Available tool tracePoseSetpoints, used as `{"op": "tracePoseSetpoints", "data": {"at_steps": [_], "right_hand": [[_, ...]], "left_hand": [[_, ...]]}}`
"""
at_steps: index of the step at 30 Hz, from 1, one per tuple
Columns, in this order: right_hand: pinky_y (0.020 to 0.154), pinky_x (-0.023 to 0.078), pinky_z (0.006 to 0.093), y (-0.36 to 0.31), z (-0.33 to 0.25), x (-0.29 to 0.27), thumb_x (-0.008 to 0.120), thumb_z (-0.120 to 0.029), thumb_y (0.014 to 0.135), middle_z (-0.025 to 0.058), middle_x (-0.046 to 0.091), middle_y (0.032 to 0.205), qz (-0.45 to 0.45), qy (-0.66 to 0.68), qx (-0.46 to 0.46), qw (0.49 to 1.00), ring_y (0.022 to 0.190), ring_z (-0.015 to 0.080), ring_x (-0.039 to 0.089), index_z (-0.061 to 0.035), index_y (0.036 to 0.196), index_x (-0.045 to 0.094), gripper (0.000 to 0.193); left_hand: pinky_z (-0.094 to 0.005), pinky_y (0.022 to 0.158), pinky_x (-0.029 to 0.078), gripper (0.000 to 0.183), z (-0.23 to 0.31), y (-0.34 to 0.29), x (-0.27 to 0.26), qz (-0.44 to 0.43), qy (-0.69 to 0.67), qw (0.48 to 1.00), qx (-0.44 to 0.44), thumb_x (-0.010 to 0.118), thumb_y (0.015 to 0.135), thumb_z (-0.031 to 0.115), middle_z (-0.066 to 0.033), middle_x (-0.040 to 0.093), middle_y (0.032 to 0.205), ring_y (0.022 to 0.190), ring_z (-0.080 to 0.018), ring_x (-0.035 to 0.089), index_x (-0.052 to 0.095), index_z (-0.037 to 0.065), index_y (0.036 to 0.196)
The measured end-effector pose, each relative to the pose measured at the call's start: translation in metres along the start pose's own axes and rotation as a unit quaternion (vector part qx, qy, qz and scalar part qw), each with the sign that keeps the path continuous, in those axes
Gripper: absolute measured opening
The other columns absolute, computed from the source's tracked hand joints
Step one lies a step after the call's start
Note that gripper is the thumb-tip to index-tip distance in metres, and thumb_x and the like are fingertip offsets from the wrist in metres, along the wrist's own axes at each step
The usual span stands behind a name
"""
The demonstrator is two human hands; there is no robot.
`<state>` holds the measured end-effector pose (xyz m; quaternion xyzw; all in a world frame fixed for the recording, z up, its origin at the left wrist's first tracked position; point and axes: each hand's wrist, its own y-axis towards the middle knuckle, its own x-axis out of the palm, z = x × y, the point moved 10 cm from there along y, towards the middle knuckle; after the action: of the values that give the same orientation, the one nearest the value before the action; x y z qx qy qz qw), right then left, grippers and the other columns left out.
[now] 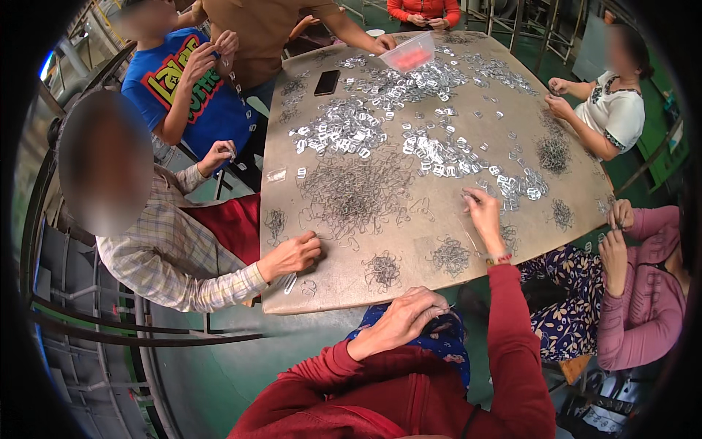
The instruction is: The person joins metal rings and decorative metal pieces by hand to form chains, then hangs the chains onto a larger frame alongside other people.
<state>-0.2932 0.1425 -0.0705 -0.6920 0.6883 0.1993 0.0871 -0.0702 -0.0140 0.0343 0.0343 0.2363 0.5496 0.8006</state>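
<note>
My left hand is held over my lap at the near table edge, its fingers curled together; whatever is in them is hidden. My right hand reaches out over the table, its fingertips bent close together; I cannot make out anything between them. Ahead of it lie loose flat silver buckles, each with slots. Small heaps of thin bent wire hooks lie left of my right wrist, and another heap of hooks sits just beyond my left hand. A bigger spread of hooks covers the table's left middle.
Several people sit or stand around the brown table. A co-worker's hand rests at the left edge. A person tilts a clear plastic tub over the large buckle pile. A black phone lies at the far left.
</note>
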Motion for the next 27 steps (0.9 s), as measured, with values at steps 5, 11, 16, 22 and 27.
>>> {"op": "tracePoseSetpoints", "data": {"at_steps": [5,11,16,22,27], "right_hand": [[0.066,0.053,0.0253,-0.111,-0.09,-0.026,0.057,0.001,0.088,0.0103,0.063,0.089,-0.022,0.261,0.017,0.965,0.072,0.016,0.065,0.0104,0.105,0.06,0.021],[0.061,0.049,0.0215,-0.196,-0.147,-0.048,0.065,0.008,0.079,0.009,0.063,0.087,-0.015,0.234,-0.03,0.972,0.069,0.0113,0.061,0.0067,0.093,0.066,0.014],[0.059,0.048,0.0208,-0.215,-0.149,-0.054,0.064,0.009,0.079,0.0097,0.063,0.088,0.041,0.242,-0.038,0.969,0.068,0.0106,0.059,0.0059,0.092,0.066,0.013],[0.06,0.048,0.0213,-0.231,-0.138,-0.05,0.064,0.01,0.079,0.0104,0.062,0.086,0.068,0.327,-0.048,0.941,0.067,0.0121,0.06,0.0067,0.091,0.065,0.013],[0.058,0.048,0.022,-0.228,-0.131,-0.033,0.063,0.011,0.079,0.0101,0.061,0.084,0.034,0.311,-0.017,0.95,0.066,0.0128,0.061,0.0065,0.091,0.065,0.013]], "left_hand": [[-0.0342,0.076,0.048,0.007,0.001,0.005,0.007,0.016,-0.016,1.0,0.02,0.058,0.085,0.0,-0.0109,0.063,0.088,0.084,-0.0262,0.062,0.059,0.0,0.092],[-0.0368,0.074,0.047,0.009,0.013,0.007,0.008,0.013,0.019,1.0,0.005,0.057,0.087,0.005,-0.0136,0.061,0.087,0.084,-0.0311,0.059,0.058,0.0,0.095],[-0.0381,0.075,0.047,0.009,0.013,-0.003,0.018,0.002,0.054,0.998,-0.014,0.057,0.087,0.005,-0.0151,0.061,0.088,0.087,-0.033,0.06,0.058,0.002,0.095],[-0.0339,0.077,0.048,0.018,0.009,-0.012,0.018,0.026,0.026,0.999,-0.011,0.063,0.083,0.005,-0.0128,0.064,0.097,0.09,-0.0254,0.063,0.06,0.001,0.1],[-0.0345,0.085,0.047,0.025,-0.056,0.019,-0.042,0.081,0.136,0.986,-0.046,0.061,0.082,0.007,-0.0142,0.064,0.107,0.098,-0.0268,0.061,0.062,0.001,0.106]]}}
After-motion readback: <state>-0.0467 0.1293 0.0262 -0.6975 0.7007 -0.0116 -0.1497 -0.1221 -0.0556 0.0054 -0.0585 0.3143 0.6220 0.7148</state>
